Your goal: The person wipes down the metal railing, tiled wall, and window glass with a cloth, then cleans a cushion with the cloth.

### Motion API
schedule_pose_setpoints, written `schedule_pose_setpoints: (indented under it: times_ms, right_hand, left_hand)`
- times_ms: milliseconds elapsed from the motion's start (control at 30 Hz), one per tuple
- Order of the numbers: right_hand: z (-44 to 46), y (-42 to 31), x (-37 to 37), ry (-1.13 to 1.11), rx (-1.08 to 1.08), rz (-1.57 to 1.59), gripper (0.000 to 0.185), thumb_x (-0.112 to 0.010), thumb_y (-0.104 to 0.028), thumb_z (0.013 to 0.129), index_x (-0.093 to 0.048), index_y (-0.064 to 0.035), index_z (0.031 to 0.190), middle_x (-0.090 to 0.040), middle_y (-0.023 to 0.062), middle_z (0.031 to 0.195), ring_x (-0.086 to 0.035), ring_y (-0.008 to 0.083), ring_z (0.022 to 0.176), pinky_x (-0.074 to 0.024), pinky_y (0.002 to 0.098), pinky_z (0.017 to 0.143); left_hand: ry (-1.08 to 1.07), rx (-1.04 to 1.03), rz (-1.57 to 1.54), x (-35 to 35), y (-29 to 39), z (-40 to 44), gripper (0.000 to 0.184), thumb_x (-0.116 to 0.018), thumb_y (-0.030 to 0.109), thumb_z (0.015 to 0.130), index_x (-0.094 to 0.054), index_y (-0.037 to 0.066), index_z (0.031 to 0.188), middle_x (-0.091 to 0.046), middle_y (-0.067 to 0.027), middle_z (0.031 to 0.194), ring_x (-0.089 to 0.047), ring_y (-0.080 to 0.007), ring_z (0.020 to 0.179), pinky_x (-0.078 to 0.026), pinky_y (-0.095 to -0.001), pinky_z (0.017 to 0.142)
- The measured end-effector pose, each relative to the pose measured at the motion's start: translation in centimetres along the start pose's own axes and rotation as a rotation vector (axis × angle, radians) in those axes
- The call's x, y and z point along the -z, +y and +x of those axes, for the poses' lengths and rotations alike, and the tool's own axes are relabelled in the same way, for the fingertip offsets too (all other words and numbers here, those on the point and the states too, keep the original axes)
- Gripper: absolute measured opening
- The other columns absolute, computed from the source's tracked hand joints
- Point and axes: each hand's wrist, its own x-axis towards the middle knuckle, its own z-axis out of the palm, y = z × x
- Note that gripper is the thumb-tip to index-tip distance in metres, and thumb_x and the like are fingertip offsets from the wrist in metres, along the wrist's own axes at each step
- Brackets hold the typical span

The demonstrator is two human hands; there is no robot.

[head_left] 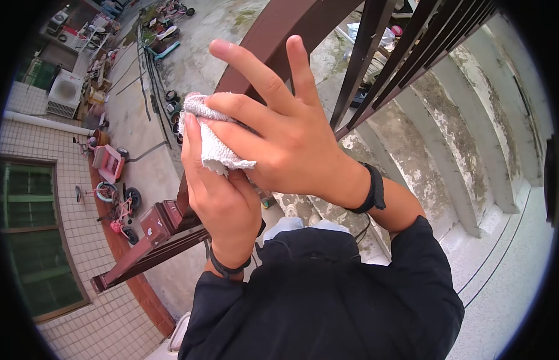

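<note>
A small white cloth, textured like towelling and frayed along its lower edge, is bunched between my two hands in front of the railing. My left hand grips its left side, with a fingertip pressed up along it. From the right, my right hand reaches over, two fingers folded into the cloth and the other two raised and spread apart. The right thumb is hidden beneath. Just behind the hands runs a dark red-brown handrail; the hands cover part of it, and I cannot tell whether the cloth touches it.
Worn concrete steps curve along the right, beside dark balusters. A railing post stands at lower left. In the yard below are a pink child's bicycle, an air-conditioner unit and clutter along a hose line.
</note>
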Motion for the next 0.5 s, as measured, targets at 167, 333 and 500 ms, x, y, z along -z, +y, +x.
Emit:
schedule_pose_setpoints:
  times_ms: [167,333,500]
  right_hand:
    - [2.8,5.1,3.4,0.145,0.100,-0.099,0.020,-0.067,-0.015,0.074,-0.075,-0.0118,0.093,-0.070,0.0005,0.103,-0.049,0.0346,0.131,-0.0060,0.0618,0.118]
    - [5.9,10.6,8.2,0.248,0.257,-0.345,0.026,-0.061,-0.005,0.077,-0.075,-0.0102,0.097,-0.070,0.0054,0.105,-0.049,0.0404,0.131,-0.0143,0.0625,0.115]
    - [6.2,11.8,8.6,0.236,0.256,-0.277,0.033,-0.058,0.000,0.072,-0.075,-0.0080,0.099,-0.070,0.0094,0.108,-0.047,0.0440,0.131,-0.0244,0.0603,0.112]
  left_hand:
    - [0.113,-0.143,0.005,-3.3,3.6,4.1,0.066,-0.061,-0.004,0.083,-0.037,-0.007,0.144,-0.050,-0.0294,0.133,-0.055,-0.0467,0.118,-0.049,-0.0475,0.097]
    - [0.265,-0.280,-0.055,-6.6,7.4,9.1,0.053,-0.063,0.000,0.083,-0.046,-0.004,0.134,-0.056,-0.0259,0.124,-0.059,-0.0454,0.106,-0.051,-0.0456,0.087]
    - [0.231,-0.282,-0.072,-6.5,8.5,11.7,0.049,-0.069,0.004,0.080,-0.050,0.000,0.125,-0.060,-0.0215,0.114,-0.061,-0.0426,0.099,-0.052,-0.0440,0.083]
